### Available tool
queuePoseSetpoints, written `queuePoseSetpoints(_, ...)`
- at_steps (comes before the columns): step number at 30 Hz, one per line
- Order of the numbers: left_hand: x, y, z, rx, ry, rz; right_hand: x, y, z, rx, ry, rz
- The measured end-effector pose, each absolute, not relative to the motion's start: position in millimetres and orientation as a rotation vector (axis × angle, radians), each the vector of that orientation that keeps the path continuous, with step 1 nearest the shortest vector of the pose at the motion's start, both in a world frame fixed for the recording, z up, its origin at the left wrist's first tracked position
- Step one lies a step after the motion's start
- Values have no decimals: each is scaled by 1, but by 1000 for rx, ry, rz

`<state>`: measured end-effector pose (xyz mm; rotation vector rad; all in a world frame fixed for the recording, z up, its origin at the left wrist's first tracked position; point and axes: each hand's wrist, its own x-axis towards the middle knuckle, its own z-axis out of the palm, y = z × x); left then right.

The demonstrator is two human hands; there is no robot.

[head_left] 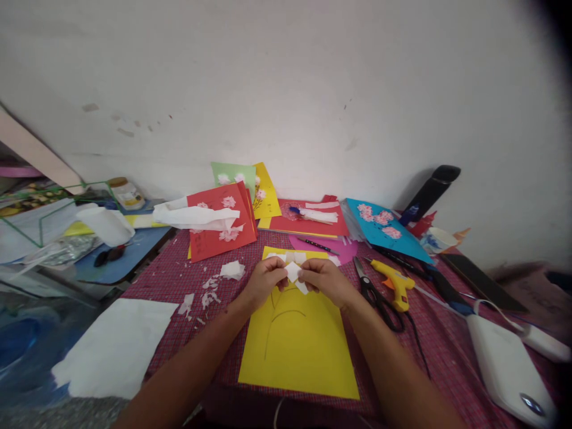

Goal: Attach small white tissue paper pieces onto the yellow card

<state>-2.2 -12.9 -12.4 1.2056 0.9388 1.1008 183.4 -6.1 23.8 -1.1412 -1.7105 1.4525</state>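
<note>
My left hand (270, 276) and my right hand (320, 277) pinch a small folded piece of white paper (293, 271) between thumbs and fingers. Both are held over the upper part of a yellow sheet (304, 345), which has curved pencil or pen lines drawn on it. More white paper pieces lie just behind and below my fingers, partly hidden by them. Black-handled scissors (379, 301) and a yellow glue gun (395, 283) rest to the right of the sheet.
A red card with pink paper flowers (218, 244) stands at the back left, and a blue card (388, 229) leans at the back right. White scraps (210, 295) and a large white sheet (118, 345) lie left. A white device (509, 369) sits at the right.
</note>
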Motion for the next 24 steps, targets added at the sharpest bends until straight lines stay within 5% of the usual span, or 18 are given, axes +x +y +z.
queuePoseSetpoints(24, 7, -15, -5, 1226, 865, 1174, 182, -1, 6, -1053, -1759, 1393)
